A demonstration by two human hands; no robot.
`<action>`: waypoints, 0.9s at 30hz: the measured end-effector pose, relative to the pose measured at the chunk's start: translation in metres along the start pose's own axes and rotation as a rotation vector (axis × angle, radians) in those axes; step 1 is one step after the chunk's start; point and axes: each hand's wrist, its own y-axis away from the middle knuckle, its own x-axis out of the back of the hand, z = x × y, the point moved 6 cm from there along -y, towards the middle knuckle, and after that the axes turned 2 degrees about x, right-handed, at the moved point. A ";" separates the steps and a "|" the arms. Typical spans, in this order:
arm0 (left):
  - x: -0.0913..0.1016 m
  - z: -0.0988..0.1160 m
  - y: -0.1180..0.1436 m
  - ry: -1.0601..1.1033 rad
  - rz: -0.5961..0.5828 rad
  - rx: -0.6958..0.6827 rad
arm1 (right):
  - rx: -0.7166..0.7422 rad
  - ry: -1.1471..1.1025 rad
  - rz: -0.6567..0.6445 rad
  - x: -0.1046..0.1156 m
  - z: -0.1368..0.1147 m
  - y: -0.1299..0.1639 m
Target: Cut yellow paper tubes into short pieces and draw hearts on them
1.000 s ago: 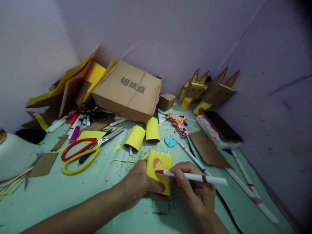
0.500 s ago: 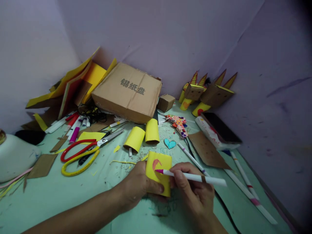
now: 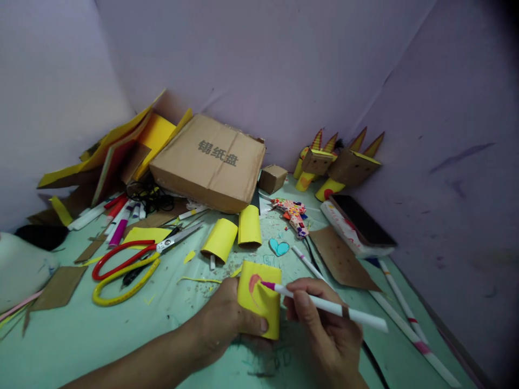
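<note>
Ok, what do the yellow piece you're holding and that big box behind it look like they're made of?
The yellow piece in the left hand looks like matte yellow paper over a curved card form, probably a tube; its surface is smooth and shows no shine. The big box looks like plain brown corrugated cardboard: dull, creased, with printed lettering.

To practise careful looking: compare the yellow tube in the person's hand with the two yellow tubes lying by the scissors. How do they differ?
The held tube is gripped off the table by the left hand; the two loose tubes lie on their sides, untouched. The held tube bears an orange-red mark, with the marker in the right hand tipped against it; the loose tubes look plain. All three are yellow paper-covered rolls.
</note>
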 end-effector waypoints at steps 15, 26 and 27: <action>0.000 0.001 -0.001 -0.007 0.022 -0.003 | 0.070 0.060 -0.072 -0.003 -0.005 -0.002; -0.001 0.002 0.001 -0.022 0.030 0.001 | 0.060 0.004 -0.093 -0.006 -0.004 -0.003; -0.001 0.002 0.002 -0.025 0.033 0.006 | 0.054 -0.007 -0.090 -0.005 -0.004 -0.003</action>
